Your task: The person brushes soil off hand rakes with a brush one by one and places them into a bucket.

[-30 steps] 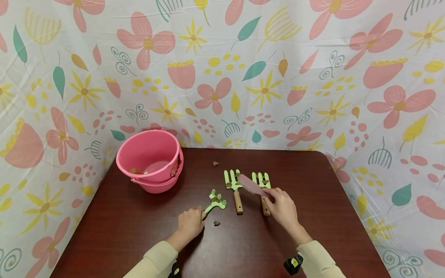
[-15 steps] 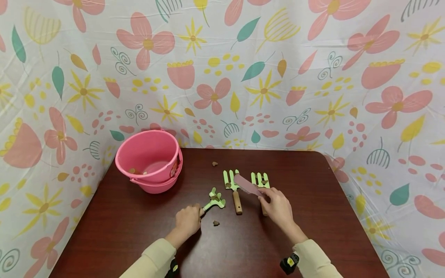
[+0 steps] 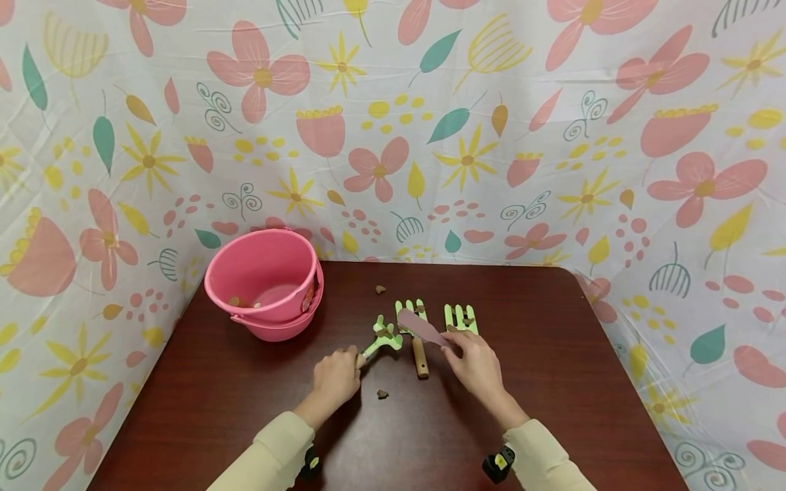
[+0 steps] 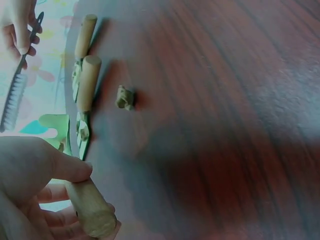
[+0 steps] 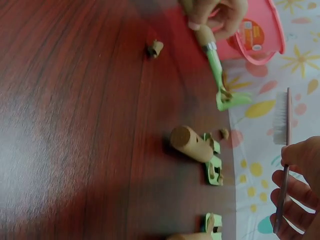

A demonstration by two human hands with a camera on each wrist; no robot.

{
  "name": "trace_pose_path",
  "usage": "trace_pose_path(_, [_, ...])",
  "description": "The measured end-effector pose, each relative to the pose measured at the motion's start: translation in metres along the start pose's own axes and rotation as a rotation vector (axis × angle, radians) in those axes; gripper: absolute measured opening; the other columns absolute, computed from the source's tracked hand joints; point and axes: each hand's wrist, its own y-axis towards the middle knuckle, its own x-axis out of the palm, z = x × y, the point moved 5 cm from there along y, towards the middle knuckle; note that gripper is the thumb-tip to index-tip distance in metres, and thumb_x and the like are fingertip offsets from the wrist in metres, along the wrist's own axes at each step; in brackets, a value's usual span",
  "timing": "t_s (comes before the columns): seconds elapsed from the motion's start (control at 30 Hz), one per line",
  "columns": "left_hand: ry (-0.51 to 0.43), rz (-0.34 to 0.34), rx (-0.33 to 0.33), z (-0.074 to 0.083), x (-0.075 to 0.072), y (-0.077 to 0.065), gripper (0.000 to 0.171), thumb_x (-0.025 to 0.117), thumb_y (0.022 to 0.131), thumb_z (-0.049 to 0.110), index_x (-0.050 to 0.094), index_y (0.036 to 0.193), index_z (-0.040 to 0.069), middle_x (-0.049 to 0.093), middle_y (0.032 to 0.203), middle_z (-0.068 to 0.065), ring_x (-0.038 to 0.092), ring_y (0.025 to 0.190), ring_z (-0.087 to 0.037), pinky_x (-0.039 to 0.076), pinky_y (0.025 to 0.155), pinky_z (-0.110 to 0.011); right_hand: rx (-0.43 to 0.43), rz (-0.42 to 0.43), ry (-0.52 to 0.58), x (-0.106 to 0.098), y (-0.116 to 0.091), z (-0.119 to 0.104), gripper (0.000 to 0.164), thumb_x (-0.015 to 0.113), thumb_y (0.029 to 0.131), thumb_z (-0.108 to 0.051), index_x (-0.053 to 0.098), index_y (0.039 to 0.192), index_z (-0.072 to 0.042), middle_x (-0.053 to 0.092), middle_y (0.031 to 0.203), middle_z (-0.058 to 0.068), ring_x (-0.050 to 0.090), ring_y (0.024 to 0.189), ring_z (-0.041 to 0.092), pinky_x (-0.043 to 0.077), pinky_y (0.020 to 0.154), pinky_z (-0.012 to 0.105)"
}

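Observation:
My left hand [image 3: 336, 376] grips the wooden handle of a small hand cultivator [image 3: 383, 339] with bent green prongs. A brown clump lies among those prongs. In my right hand [image 3: 475, 365] is a pink brush [image 3: 422, 327]; the right wrist view shows its white bristles [image 5: 281, 120] and the fingers around its handle. The brush head is above a flat green hand fork [image 3: 420, 358] lying on the table, partly covering its tines. A second green fork [image 3: 460, 317] lies to the right, its handle hidden behind my right hand in the head view. Brown bits lie on both forks.
Two stacked pink buckets [image 3: 264, 273] stand at the table's back left, with a few small bits inside the upper one. One brown clump [image 3: 383, 394] lies near the front of the dark wooden table [image 3: 552, 395], another [image 3: 381, 289] near the back. Flowered cloth [image 3: 381, 136] hangs behind.
My right hand has carried the brush left, toward the cultivator. The cultivator's prongs have shifted slightly away from me and to the right. Forks and buckets have stayed put.

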Motion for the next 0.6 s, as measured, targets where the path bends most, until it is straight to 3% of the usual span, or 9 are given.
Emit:
trace_pose_path(0.27, [-0.019,0.003,-0.004,0.007,-0.004,0.006,0.024,0.074,0.071,0.022,0.057,0.083,0.011,0.059,0.071,-0.007,0.062,0.062,-0.033,0.045,0.046,-0.043,-0.031,-0.019,-0.008,0.007,0.005,-0.013,0.022,0.073,0.076,-0.016,0.071,0.098,-0.020,0.066,0.095,0.002,0.062,0.082,0.021,0.049,0.061,0.038])
trace_pose_path(0.6, [-0.052,0.007,-0.003,0.018,-0.011,0.012,0.023,0.073,0.072,0.023,0.055,0.082,0.012,0.056,0.069,-0.004,0.062,0.061,-0.031,0.044,0.046,-0.042,-0.058,-0.012,-0.034,0.013,0.008,-0.029,0.022,0.074,0.074,-0.016,0.071,0.096,-0.020,0.063,0.081,-0.003,0.054,0.065,0.013,0.042,0.053,0.030])
